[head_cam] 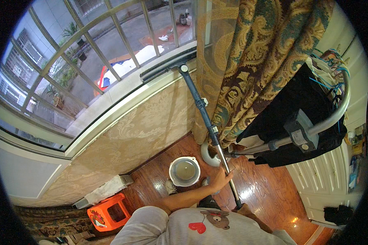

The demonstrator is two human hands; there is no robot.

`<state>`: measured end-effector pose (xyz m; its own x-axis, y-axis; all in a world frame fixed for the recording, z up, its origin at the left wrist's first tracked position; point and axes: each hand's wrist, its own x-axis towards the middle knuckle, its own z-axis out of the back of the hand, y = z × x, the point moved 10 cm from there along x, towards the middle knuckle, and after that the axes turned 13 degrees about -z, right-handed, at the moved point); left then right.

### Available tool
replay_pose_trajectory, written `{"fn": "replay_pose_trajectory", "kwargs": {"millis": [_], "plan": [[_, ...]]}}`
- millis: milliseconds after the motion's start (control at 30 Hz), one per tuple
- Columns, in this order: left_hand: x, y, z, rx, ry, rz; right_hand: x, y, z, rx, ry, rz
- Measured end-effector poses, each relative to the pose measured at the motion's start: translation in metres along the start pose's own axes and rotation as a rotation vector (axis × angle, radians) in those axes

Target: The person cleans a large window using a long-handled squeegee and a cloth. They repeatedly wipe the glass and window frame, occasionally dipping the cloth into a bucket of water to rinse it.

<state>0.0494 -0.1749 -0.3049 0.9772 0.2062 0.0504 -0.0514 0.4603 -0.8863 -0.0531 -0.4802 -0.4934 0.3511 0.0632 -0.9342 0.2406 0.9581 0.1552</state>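
Observation:
A long window squeegee with a metal and dark plastic pole slants from my body up to the window. My left hand is closed around the metal part of the pole. Lower down, my right hand grips the dark end of the pole near my shirt. The wide head of the tool lies along the window's bottom frame, beside the sheer curtain. Below the window, a white bucket with cloudy liquid stands on the wooden floor, near my feet.
Patterned curtains hang right of the window, next to a metal clothes rack with dark clothing. An orange plastic stool is at the lower left, by a cloth-covered white object along the wall. Metal bars stand outside. White drawers are at right.

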Motion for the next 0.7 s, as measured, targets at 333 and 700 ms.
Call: {"fn": "replay_pose_trajectory", "kwargs": {"millis": [333,700], "plan": [[-0.002,-0.006,-0.009,-0.134,-0.035,-0.22,-0.024,0.021,0.034,0.02,-0.122,0.104],[-0.043,-0.003,-0.004,-0.559,0.636,0.195,-0.063,0.127,0.089,0.105,-0.266,0.355]]}}
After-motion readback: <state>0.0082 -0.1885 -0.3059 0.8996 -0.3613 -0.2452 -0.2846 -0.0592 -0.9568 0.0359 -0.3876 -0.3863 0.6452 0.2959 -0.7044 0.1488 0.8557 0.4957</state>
